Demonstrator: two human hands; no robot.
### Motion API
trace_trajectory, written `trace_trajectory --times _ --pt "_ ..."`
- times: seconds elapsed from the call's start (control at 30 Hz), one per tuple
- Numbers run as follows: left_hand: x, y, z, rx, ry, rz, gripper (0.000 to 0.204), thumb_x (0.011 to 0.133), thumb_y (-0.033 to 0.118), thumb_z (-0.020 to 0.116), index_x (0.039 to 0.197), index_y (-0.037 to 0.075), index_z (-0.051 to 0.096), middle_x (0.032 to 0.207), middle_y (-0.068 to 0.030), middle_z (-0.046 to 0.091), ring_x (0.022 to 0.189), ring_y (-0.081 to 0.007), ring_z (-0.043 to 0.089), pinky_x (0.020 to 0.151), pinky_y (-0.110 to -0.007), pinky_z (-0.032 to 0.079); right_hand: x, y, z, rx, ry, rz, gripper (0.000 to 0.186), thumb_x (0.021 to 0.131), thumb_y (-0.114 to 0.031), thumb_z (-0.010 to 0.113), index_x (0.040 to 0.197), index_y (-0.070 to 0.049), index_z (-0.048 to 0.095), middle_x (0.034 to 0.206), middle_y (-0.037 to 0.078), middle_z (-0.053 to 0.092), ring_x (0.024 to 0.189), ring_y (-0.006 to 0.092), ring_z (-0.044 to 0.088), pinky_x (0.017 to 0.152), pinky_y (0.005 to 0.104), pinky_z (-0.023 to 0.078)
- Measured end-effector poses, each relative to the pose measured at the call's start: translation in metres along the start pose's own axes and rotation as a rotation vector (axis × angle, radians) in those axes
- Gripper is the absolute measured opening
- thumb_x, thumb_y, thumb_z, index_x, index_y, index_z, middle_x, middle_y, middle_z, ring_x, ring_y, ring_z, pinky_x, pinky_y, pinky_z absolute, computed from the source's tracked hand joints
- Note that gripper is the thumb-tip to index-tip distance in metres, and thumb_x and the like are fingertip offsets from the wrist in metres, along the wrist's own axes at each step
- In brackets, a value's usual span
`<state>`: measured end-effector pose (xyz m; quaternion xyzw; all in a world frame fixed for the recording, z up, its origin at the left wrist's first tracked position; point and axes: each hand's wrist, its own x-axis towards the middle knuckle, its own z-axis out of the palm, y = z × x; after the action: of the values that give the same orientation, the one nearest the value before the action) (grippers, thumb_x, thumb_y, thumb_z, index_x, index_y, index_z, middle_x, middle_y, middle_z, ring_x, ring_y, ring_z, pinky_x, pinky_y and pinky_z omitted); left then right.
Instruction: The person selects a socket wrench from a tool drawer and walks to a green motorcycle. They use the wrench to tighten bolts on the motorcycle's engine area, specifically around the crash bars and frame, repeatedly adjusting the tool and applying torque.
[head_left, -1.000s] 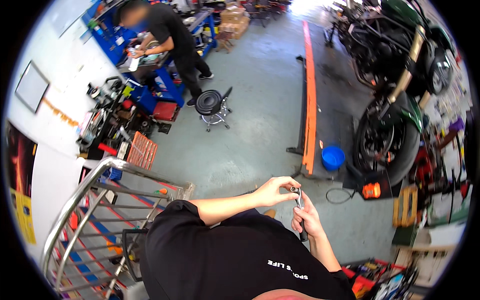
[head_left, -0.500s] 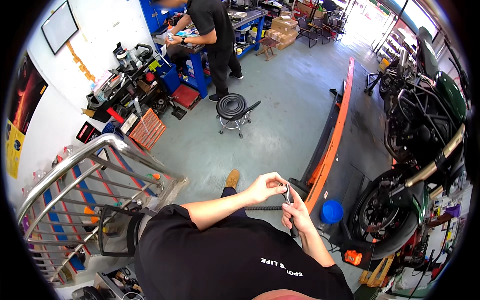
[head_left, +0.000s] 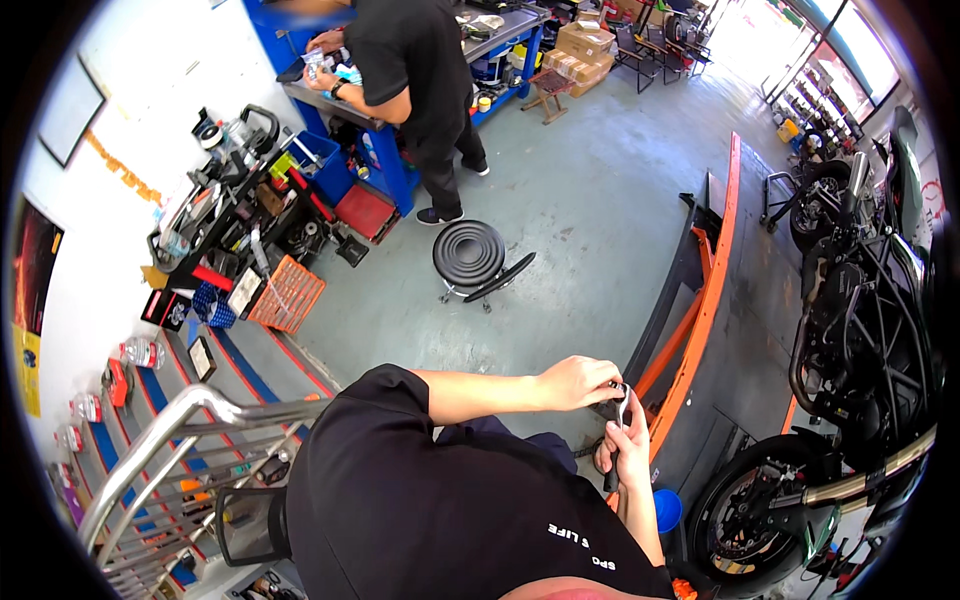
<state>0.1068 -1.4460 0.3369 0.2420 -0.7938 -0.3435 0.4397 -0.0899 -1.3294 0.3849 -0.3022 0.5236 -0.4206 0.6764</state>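
In front of my body I hold a ratchet wrench [head_left: 621, 405] with a silver head and a dark handle. My left hand [head_left: 585, 382] has its fingers closed at the head of the tool; its fingertips are partly hidden. My right hand [head_left: 627, 452] is wrapped round the handle below. Just beyond both hands runs the orange edge of a motorcycle lift [head_left: 702, 325], with a blue bucket [head_left: 668, 510] near my right forearm.
A black wheeled stool [head_left: 468, 253] stands ahead. A co-worker [head_left: 405, 70] works at a blue bench [head_left: 398, 175]. A dark motorcycle [head_left: 850, 310] is on the right, steps [head_left: 245, 365] with a steel railing [head_left: 170, 435] at the lower left, cardboard boxes [head_left: 585, 45] at the back.
My view has moved forward, bringing the stool and lift rail closer. My hands have shifted rightward in the picture, still on the wrench. The co-worker's hands have shifted slightly.
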Motion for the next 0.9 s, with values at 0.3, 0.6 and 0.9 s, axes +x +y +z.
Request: trace_trajectory --times 0.3,0.6,0.9 --pt "0.108 -0.082 0.013 -0.065 -0.220 -0.014 0.018 0.104 0.017 0.068 0.116 0.004 0.067 0.110 -0.0118 0.066 0.099 -0.0352 0.070 0.084 -0.046 0.056 0.097 -0.053 -0.051 0.001 0.088 -0.015 0.078 0.107 -0.004 0.057 0.173 -0.011 0.017 0.066 0.002 0.049 0.040 0.0158 0.053 0.042 0.0320 0.049" --pt "0.260 -0.120 0.049 -0.050 -0.201 -0.132 0.029 0.101 0.018 0.074 0.127 0.003 0.071 0.114 -0.0150 0.074 0.097 -0.0314 0.077 0.085 -0.042 0.061 0.184 -0.149 -0.133 -0.034 0.092 -0.070 0.086 0.105 -0.006 0.064 0.173 -0.012 0.013 0.073 0.003 0.055 0.043 0.0134 0.051 0.043 0.0295 0.043" --pt "0.392 -0.164 0.125 -0.441 -0.516 -0.283 0.039 0.102 0.010 0.077 0.139 -0.001 0.068 0.113 -0.0084 0.074 0.102 -0.0148 0.071 0.092 -0.031 0.058 0.205 -0.194 -0.192 -0.019 0.281 -0.309 0.087 0.105 -0.013 0.067 0.174 -0.013 0.014 0.091 0.003 0.061 0.052 0.0091 0.054 0.050 0.0277 0.044"
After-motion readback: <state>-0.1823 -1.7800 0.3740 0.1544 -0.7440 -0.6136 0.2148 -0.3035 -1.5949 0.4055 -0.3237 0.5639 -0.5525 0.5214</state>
